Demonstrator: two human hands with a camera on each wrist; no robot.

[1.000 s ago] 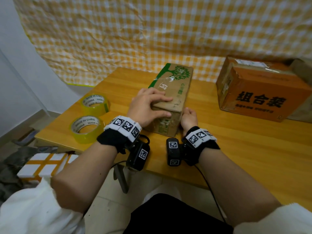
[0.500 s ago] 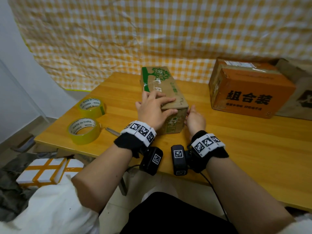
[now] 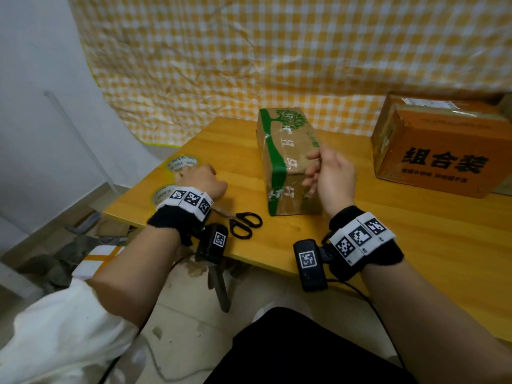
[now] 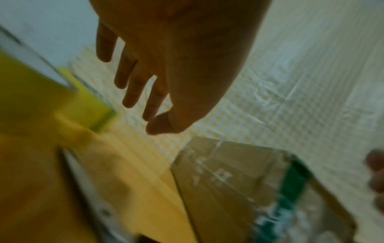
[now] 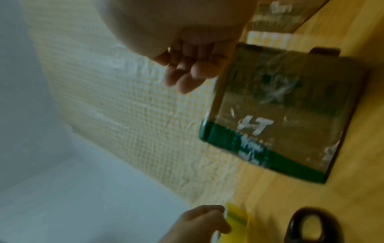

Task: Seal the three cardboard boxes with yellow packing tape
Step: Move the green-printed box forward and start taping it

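A long brown box with a green tree print (image 3: 288, 162) (image 5: 280, 106) (image 4: 228, 177) lies lengthwise on the wooden table (image 3: 415, 245). Two yellow tape rolls (image 3: 181, 163) (image 3: 162, 194) sit at the table's left corner. My left hand (image 3: 199, 181) (image 4: 145, 74) hovers over them with straight, spread fingers and holds nothing; a roll (image 4: 89, 102) shows just below it. My right hand (image 3: 329, 176) (image 5: 187, 70) hangs by the box's right top edge, fingers loosely curled and empty. An orange box (image 3: 443, 145) stands at the right.
Black-handled scissors (image 3: 243, 221) (image 5: 311, 226) lie near the front edge between my hands. A sliver of another box (image 3: 505, 106) shows behind the orange one. A yellow checked sheet (image 3: 277, 51) hangs behind the table. Cardboard and clutter lie on the floor at the left.
Both hands have come off the tree-print box. My left hand has swung left to the tape rolls and my right hand has lifted beside the box. The scissors are now in sight.
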